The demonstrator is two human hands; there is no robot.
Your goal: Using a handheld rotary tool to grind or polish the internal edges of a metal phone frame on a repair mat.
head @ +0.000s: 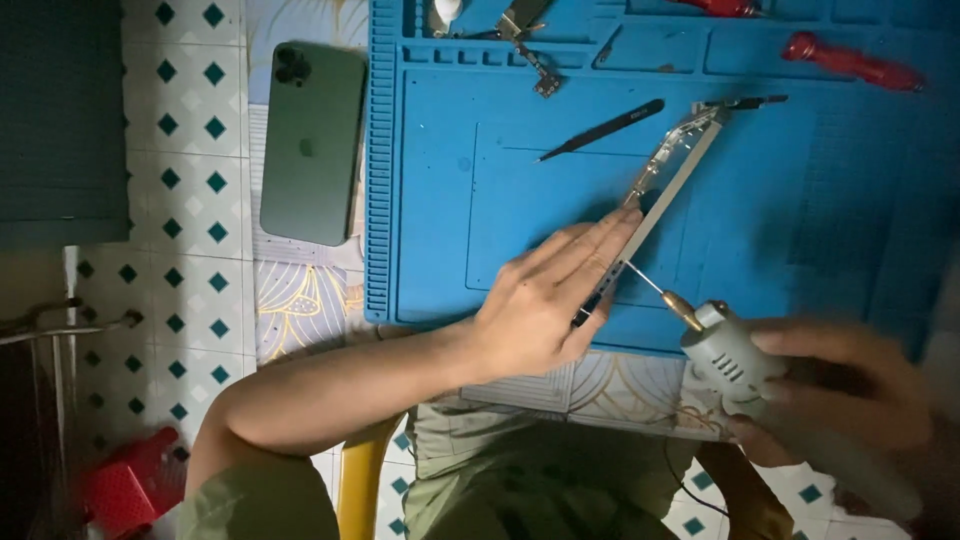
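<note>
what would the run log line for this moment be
left hand: pressing metal strip on blue mat | right hand: holding grey electric tool, tip at strip

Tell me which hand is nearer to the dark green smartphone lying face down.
Left. The left hand rests on the blue silicone work mat, right of the dark green smartphone. The right hand holds a grey power tool much farther right.

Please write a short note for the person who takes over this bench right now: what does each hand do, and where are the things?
Left hand: flat on the long metal strip, pinning it to the blue mat.
Right hand: grip closed on the grey powered tool; its thin tip sits at the strip beside the left fingers.
Black tweezers lie on the mat, red screwdrivers at its top edge, green phone face down to the left.
Done or left: cannot tell.
</note>
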